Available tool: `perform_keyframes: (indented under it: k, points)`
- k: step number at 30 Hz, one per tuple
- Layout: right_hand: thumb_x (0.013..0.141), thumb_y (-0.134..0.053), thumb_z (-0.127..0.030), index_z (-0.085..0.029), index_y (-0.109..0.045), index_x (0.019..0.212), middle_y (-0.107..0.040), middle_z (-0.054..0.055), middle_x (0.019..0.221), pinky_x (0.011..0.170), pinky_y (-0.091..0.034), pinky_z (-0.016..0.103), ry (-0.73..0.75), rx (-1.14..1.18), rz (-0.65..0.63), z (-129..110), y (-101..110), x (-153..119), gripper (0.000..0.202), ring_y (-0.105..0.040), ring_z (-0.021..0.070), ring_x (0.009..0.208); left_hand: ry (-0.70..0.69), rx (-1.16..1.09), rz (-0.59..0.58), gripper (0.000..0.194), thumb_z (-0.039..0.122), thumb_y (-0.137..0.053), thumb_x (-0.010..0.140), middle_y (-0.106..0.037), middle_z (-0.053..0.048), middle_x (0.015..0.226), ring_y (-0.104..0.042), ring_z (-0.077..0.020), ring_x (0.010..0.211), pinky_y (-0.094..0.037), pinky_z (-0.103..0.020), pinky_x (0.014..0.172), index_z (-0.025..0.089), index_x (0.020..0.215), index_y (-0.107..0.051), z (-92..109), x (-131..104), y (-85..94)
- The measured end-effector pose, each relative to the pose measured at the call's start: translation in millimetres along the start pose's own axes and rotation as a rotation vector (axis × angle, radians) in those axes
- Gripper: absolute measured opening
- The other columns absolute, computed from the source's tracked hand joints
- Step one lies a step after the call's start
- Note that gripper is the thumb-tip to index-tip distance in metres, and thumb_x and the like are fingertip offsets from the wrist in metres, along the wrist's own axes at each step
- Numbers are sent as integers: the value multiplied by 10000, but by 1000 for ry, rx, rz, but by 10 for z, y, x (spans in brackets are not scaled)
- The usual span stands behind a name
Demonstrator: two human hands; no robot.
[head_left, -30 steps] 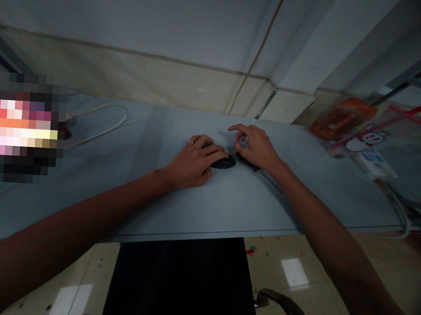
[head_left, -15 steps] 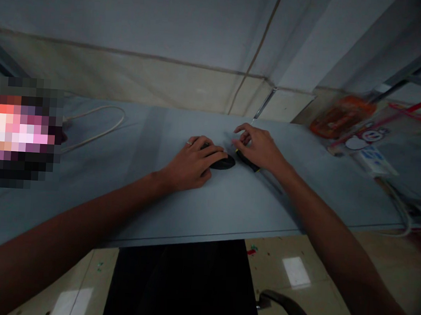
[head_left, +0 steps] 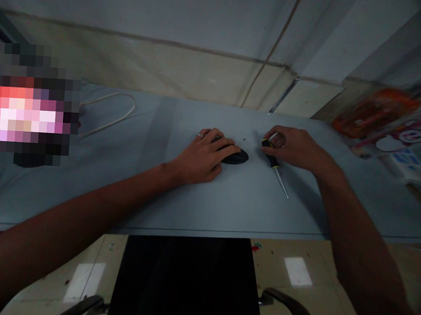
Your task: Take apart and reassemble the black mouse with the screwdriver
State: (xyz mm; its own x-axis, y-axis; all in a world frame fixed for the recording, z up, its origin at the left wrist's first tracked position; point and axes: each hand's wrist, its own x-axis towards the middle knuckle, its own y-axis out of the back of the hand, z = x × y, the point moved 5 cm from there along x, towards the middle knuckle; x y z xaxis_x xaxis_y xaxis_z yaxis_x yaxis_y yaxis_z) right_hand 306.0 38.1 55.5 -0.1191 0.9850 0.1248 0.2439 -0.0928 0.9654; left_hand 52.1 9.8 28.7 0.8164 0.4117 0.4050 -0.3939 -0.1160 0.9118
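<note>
My left hand (head_left: 205,157), with a ring on one finger, is wrapped over a black computer mouse (head_left: 237,157) on the grey table. Most of the mouse is hidden under the fingers; its right end shows. To the right, my right hand (head_left: 291,146) has its thumb and fingers closed on the black and yellow handle of a screwdriver (head_left: 270,154). The metal shaft points down and toward the table's front edge. Between the hands, a tiny dark speck (head_left: 244,139) lies on the tabletop, too small to name.
The grey table (head_left: 179,208) runs along a tiled wall. At left a white cable (head_left: 128,109) loops out beside a pixelated area. Orange packaging (head_left: 373,113) and a white box (head_left: 406,164) stand at right, blurred. A black chair armrest (head_left: 290,307) is below.
My right hand has moved right, away from the mouse, and is now closed on the screwdriver, whose shaft shows more clearly. The left hand stays on the mouse. The view has shifted slightly.
</note>
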Motion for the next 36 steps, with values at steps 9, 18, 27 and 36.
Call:
perform_keyframes:
  k: [9, 18, 27, 36]
  points:
    - [729, -805, -521, -231, -761, 1007, -778, 48, 842, 712, -572, 392, -48, 324, -207, -156, 3, -62, 404, -736, 235, 767, -3, 25, 11, 552, 120, -516, 914, -603, -99, 1445, -493, -315, 1267, -405, -497, 1069, 211, 1457, -545, 21, -4, 2]
    - [762, -800, -455, -247, -778, 1008, -789, 54, 934, 843, -604, 470, 18, 232, -205, 59, -24, -22, 323, -748, 276, 857, 24, 10, 0, 560, 129, -527, 907, -581, -136, 1382, -515, -312, 1261, -442, -487, 1048, 222, 1459, -551, 32, -1, 25]
    - [943, -640, -553, -249, -739, 1247, -765, 96, 1102, 868, -581, 426, 345, 238, 190, -536, 243, -176, 441, -708, 245, 895, 63, -120, 87, 642, 131, -556, 842, -632, -116, 1330, -591, -281, 1214, -511, -450, 1051, 202, 1479, -509, 35, -17, 68]
    - [841, -768, -610, -282, -642, 1346, -674, 123, 1286, 943, -565, 435, 676, 110, 80, -923, 105, -412, 616, -667, 291, 1153, 158, -770, 207, 604, 280, -578, 797, -596, -88, 1298, -662, -169, 978, -576, -318, 817, 236, 1348, -334, 20, -37, 98]
